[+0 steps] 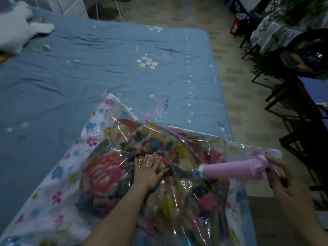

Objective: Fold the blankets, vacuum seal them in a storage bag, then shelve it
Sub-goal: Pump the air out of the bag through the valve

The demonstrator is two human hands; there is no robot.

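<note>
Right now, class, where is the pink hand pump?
In the head view the pink hand pump lies lower right, its nozzle end on the storage bag, its handle end held by the right hand.

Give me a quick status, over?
Left hand flat, pressing storage bag over floral blanket. Right hand holds pink pump against bag. Nothing in the way.
</note>
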